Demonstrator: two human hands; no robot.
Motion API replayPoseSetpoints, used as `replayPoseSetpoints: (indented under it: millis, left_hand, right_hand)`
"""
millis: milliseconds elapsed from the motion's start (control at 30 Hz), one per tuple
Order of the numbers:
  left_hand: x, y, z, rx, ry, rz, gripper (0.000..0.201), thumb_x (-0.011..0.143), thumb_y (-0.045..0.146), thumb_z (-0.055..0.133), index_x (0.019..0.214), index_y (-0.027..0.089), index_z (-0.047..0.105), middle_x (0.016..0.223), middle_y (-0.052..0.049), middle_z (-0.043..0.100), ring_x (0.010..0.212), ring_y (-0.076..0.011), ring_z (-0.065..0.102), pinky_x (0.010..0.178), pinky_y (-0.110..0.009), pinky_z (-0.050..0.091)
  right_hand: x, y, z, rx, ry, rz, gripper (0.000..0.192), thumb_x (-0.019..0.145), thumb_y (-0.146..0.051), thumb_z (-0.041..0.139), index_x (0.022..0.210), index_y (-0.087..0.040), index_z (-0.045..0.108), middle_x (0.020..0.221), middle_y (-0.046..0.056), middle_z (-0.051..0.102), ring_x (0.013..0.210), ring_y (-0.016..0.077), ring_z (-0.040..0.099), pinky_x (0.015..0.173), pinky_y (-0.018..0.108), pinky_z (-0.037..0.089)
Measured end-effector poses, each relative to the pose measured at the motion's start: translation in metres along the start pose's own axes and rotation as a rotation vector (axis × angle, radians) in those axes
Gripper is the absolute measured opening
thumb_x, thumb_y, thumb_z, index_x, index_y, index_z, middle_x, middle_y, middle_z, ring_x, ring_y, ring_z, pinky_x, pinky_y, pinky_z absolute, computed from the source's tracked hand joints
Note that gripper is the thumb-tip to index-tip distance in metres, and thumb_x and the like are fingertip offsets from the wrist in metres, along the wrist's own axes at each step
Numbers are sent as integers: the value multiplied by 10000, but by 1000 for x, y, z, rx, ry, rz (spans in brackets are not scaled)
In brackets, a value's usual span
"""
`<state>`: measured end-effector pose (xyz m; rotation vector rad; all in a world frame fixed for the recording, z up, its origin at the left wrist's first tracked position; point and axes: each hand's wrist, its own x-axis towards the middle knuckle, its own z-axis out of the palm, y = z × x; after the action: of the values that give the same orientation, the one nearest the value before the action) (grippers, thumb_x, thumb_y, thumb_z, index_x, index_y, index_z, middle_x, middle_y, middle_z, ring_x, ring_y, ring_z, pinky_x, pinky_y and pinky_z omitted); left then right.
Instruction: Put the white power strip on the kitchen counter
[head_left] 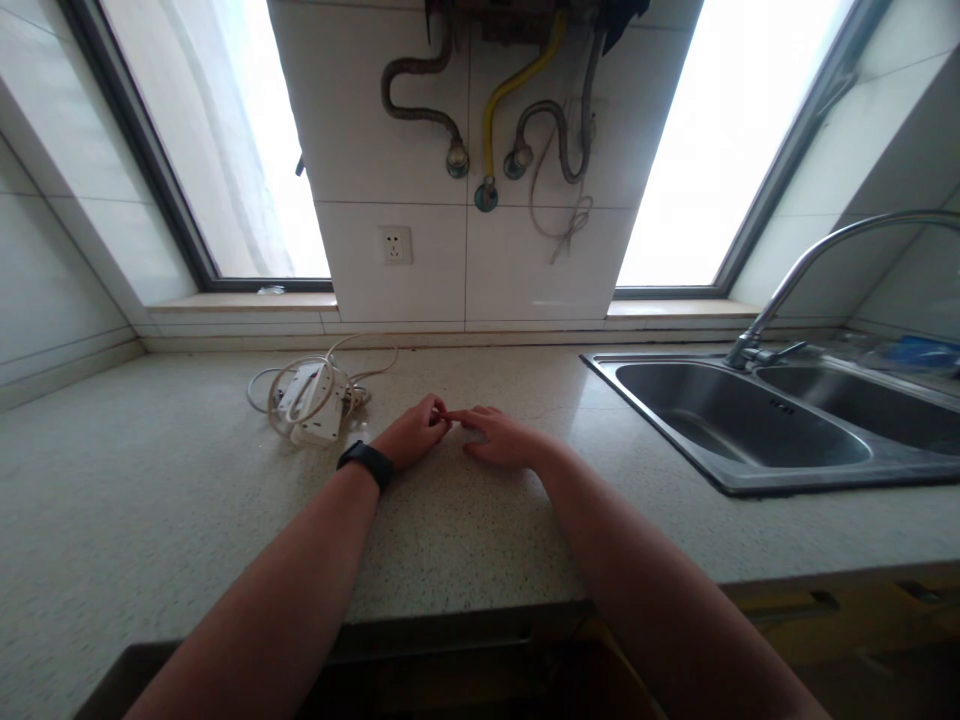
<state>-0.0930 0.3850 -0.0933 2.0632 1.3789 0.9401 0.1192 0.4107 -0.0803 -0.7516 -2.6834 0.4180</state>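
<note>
My left hand [415, 432], with a dark band [366, 462] on its wrist, rests low over the speckled countertop [465, 540]. Its fingers are curled in and its thumb is bent; whatever they may hold is too small to make out. From the other side my right hand [496, 436] reaches in, palm down, fingers stretched out and partly spread. Its index fingertip meets the fingertips of my left hand. Just left of my left hand lies a white power strip [319, 405] with its cable coiled loosely over it.
A steel double-bowl sink [739, 410] with a curved tap [810, 265] is set into the counter at right. On the tiled wall are a socket [395, 245], a yellow hose [495, 100] and grey hoses [420, 112]. Below the counter's front edge is an opening [480, 670].
</note>
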Motion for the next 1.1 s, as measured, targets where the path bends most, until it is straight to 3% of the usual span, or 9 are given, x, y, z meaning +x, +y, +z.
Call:
replayPoseSetpoints:
  millis: [600,1100]
  left_hand:
    - [-1,1,1,-111,-10,-11,211,858,353,520,966,197,428,652,38,562,573,-125,483,569,-248,375]
    - [-1,0,1,-47,5,13,197,859,359,521,925,198,430,650,39,551,582,-125,474,579,-254,361]
  right_hand:
    - [0,3,1,21,-8,4,708,830,-209,615,1473,-319,340,1163,82,573,1086,226,504,990,406,343]
    - [0,5,2,17,0,-6,684,824,-210,620,1454,-308,375,1141,80,579,1082,222,509,993,406,346]
